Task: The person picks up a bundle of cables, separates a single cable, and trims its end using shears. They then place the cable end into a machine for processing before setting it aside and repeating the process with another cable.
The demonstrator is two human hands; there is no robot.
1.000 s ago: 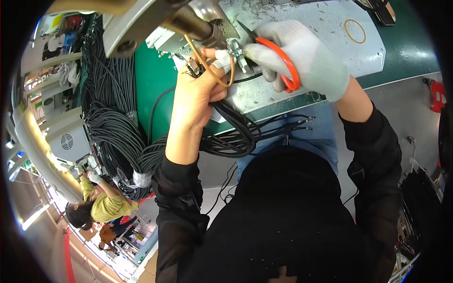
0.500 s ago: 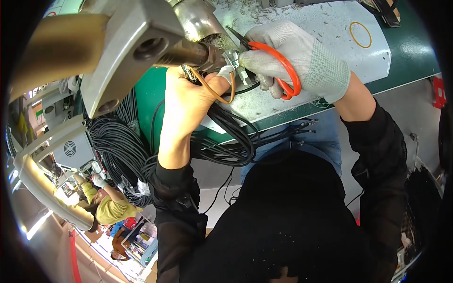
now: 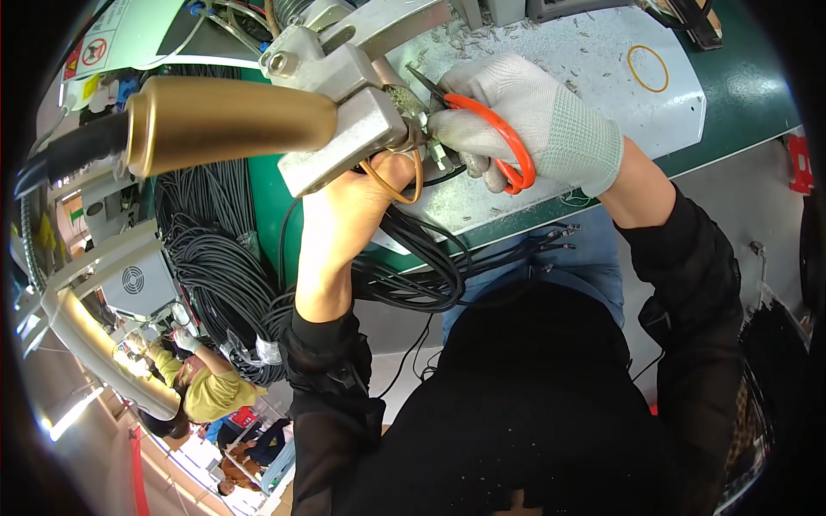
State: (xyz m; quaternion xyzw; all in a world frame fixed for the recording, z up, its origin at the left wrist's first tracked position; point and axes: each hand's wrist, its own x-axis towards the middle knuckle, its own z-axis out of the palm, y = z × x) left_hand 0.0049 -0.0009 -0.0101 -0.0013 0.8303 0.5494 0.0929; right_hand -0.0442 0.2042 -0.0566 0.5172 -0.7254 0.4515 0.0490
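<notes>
The gloved right hand (image 3: 533,120) grips orange-handled scissors (image 3: 495,138), fingers curled through the loops. The bare left hand (image 3: 361,202) pinches an orange rubber band (image 3: 404,182) just beside the blades, black cables (image 3: 422,267) trailing beneath its fingers.

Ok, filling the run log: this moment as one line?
left hand: holds cable end | right hand: gloved, orange scissors at cable | bench: green

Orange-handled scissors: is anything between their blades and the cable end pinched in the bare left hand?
Nothing visible. The orange-handled scissors, in the white-gloved right hand, point their dark blades straight at the thin cable end by the left hand's fingertips. The grey metal tool head sits beside that spot, not across it.
</notes>
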